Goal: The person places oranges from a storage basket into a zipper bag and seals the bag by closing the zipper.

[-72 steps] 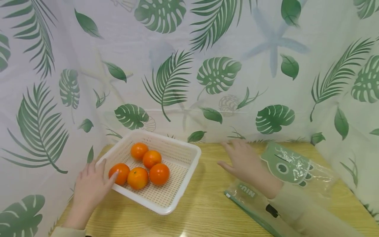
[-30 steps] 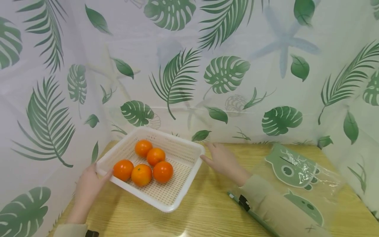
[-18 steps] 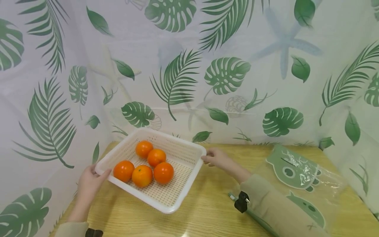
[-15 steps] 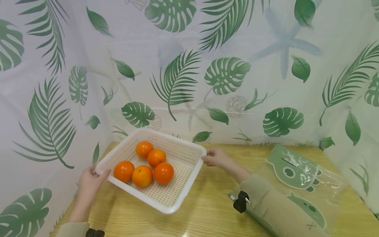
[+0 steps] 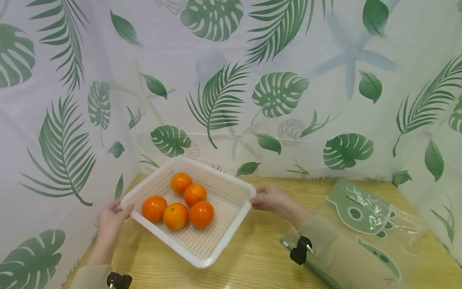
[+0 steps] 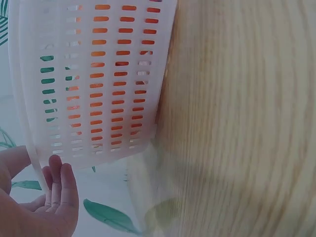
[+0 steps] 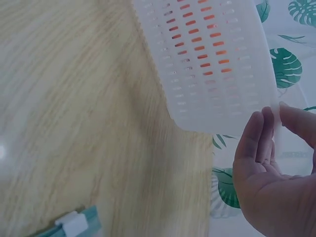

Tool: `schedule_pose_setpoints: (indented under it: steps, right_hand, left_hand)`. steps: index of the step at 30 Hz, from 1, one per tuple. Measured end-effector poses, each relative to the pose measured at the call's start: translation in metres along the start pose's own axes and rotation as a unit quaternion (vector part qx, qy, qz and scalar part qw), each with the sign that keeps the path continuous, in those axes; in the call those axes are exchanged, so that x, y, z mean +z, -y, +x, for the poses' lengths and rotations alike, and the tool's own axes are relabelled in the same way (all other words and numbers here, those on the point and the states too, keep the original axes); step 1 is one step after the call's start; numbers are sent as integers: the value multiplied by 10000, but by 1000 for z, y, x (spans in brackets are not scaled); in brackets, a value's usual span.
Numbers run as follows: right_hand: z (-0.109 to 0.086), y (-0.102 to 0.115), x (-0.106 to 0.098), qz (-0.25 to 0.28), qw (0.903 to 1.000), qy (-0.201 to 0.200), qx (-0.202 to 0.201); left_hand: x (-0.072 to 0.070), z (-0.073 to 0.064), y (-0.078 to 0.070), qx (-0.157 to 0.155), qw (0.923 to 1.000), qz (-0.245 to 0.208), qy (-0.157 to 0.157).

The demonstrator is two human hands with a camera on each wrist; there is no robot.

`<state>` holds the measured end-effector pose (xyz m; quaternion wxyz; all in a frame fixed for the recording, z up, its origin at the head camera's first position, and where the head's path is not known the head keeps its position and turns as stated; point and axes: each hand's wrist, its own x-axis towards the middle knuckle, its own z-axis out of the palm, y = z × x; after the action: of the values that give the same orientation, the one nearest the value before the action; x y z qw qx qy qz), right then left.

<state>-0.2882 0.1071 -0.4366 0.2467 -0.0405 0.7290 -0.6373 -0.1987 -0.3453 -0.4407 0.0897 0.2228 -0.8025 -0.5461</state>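
A white perforated plastic basket (image 5: 225,196) holds several oranges (image 5: 175,216), bunched toward its left side. At the basket's left corner, my left hand (image 5: 110,220) grips the rim, thumb on top and fingers underneath. My right hand (image 5: 271,200) pinches the rim at the far right corner. The left wrist view shows the fingers (image 6: 68,185) curled against the outer wall below the lip. In the right wrist view the thumb (image 7: 296,121) and fingers squeeze the rim from both sides. Orange shows through the basket's slots in both wrist views.
A clear zip bag (image 5: 404,228) with green cartoon animals lies on the wooden table (image 5: 249,249) at the right, partly under my right forearm. Behind the table hangs a white leaf-print cloth (image 5: 231,100), which also covers the left and right sides.
My right hand has come left from above the bag and taken hold of the basket's right corner. My left hand has closed on the left corner. Lately the basket has shifted slightly in view.
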Motion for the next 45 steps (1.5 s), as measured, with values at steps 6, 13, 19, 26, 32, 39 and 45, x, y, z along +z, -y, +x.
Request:
schedule_pose_setpoints:
  steps: [6,13,19,26,32,39,45]
  right_hand:
    - [-12,-2,2,444,9987,153,201]
    - [-23,-4,5,752,9966,250,246]
    - [-30,-8,6,797,9960,232,326]
    - [-38,-10,5,902,9946,403,317]
    - [-45,-16,11,1070,9934,337,252]
    - [-51,-22,16,1161,9928,85,283]
    - [-57,-25,18,1204,9920,31,366]
  left_hand:
    - [4,4,-4,-446,9932,-1074,92]
    - [10,11,-7,-706,9842,-1611,221]
    - [14,19,-5,-799,9792,-1827,378]
    - [21,30,-10,-960,9758,-1924,400]
    - [27,33,-9,-985,9752,-1957,306]
    - [30,36,-9,-1054,9709,-2096,475]
    - [34,42,-9,-1042,9695,-2129,624]
